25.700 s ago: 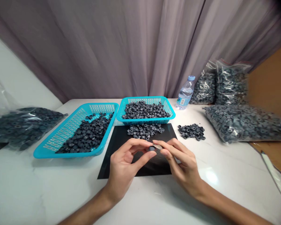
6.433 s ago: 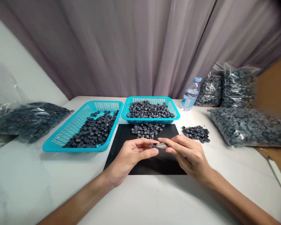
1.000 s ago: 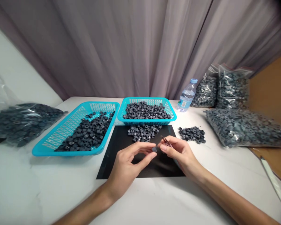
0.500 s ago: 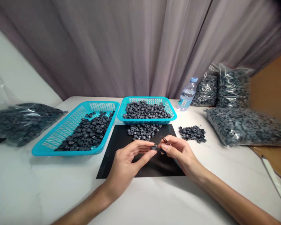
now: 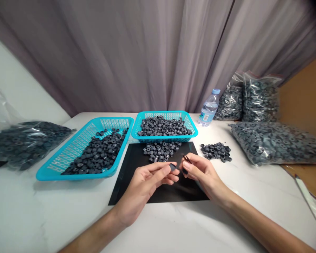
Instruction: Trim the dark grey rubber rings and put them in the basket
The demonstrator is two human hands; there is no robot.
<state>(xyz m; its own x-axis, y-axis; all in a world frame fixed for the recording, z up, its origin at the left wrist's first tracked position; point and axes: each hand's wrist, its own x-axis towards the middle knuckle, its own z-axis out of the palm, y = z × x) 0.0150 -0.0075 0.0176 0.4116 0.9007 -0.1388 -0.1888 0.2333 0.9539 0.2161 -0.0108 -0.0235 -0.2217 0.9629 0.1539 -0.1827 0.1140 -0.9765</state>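
My left hand (image 5: 154, 179) pinches a small dark grey ring-shaped part (image 5: 172, 167) between thumb and fingers, above the black mat (image 5: 137, 175). Just to its right, my right hand (image 5: 200, 170) is closed around dark tweezers (image 5: 186, 159), their tips pointing up and to the left. A small black piece (image 5: 184, 171) shows under the right fingers; whether it is a separate part I cannot tell. The two hands are close but apart. Behind them, a pile of the same grey parts (image 5: 160, 151) lies on the mat's far side.
Two blue baskets, one at left (image 5: 76, 175) and one at the back (image 5: 165, 137), hold many grey parts. A smaller heap (image 5: 216, 151) lies right of the mat. Filled plastic bags (image 5: 279, 144) and a water bottle (image 5: 208, 109) stand right; another bag (image 5: 28, 140) lies left.
My left hand has turned its grip, so the grey part now sits tilted between thumb and curled fingers. My right hand stays nearly in place with the tweezers. The view has shifted slightly.
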